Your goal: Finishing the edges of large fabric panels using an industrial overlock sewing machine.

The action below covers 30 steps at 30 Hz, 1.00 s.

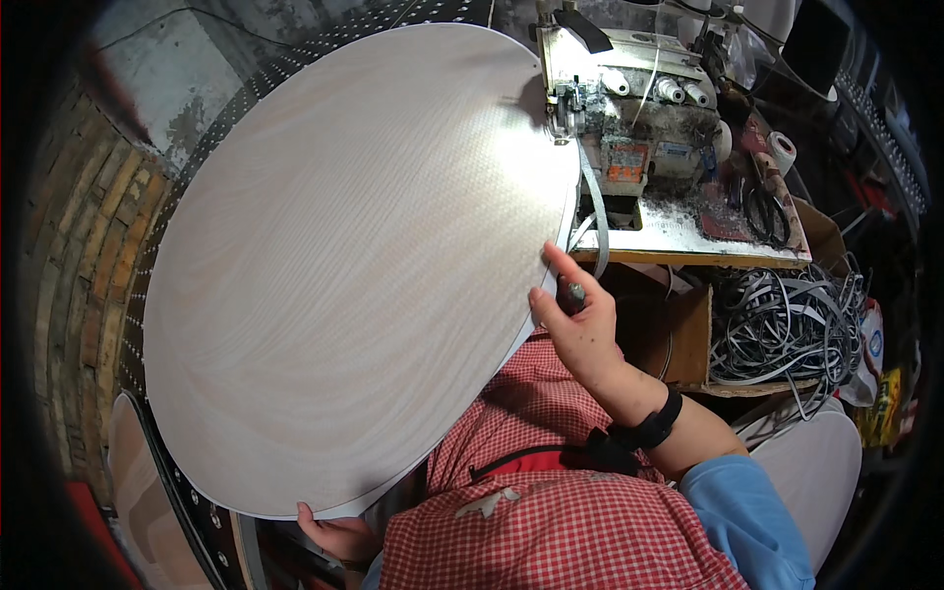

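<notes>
A large oval mat point(344, 275), pale beige with a faint wavy grain and a light edge, fills the middle of the view. Its right edge lies at the needle area of a lit industrial sewing machine point(629, 108). My right hand point(582, 329) grips that edge below the machine, thumb and forefinger on the top face. A small dark object point(570, 293) shows in its curled fingers; its kind is unclear. At the mat's lower edge, my left hand point(339, 536) has its thumb on top, the other fingers hidden beneath. A grey binding strip point(596, 202) hangs from the machine.
Black-handled scissors point(767, 216) lie on the lint-covered machine table point(678, 231). Under it stands a cardboard box point(690, 339) with a tangle of grey strips point(787, 324). Another pale mat point(821, 462) is at lower right, and a brick wall point(88, 295) at left.
</notes>
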Motion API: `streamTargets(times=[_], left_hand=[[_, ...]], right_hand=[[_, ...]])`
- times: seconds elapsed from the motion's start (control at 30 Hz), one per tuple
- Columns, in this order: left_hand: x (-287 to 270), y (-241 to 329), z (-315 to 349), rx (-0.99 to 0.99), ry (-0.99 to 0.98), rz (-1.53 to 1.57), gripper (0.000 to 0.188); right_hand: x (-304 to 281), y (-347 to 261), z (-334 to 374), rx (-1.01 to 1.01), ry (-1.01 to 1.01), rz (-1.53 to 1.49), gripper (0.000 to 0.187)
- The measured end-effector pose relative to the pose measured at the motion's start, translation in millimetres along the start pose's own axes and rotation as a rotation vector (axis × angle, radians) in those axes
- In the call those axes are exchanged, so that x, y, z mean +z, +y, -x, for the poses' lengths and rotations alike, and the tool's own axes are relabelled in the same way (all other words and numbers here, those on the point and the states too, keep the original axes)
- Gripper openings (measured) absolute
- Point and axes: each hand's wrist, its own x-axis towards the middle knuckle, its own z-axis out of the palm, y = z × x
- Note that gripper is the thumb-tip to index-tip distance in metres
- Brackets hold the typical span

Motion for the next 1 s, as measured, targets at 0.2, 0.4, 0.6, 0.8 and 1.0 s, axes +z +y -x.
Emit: streamTargets(times=[0.2, 0.4, 0.6, 0.8, 1.0], left_hand=[[-76, -8, -52, -0.074, -0.583, -0.371, 0.062], [-1, -5, 4, -0.02, -0.065, 0.073, 0.061], [-71, -14, -46, -0.105, -0.267, -0.091, 0.064], [5, -6, 6, 0.069, 0.007, 0.059, 0.055], [-79, -14, -52, -0.056, -0.216, -0.116, 0.055]], right_hand=[[6, 5, 13, -0.145, -0.038, 0.178, 0.053], [9, 12, 7, 0.031, 0.007, -0.016, 0.05], [8, 2, 22, -0.02, -0.072, 0.146, 0.053], [7, 6, 13, -0.016, -0.014, 0.09, 0.049], [4, 5, 32, -0.052, -0.079, 0.219, 0.05]])
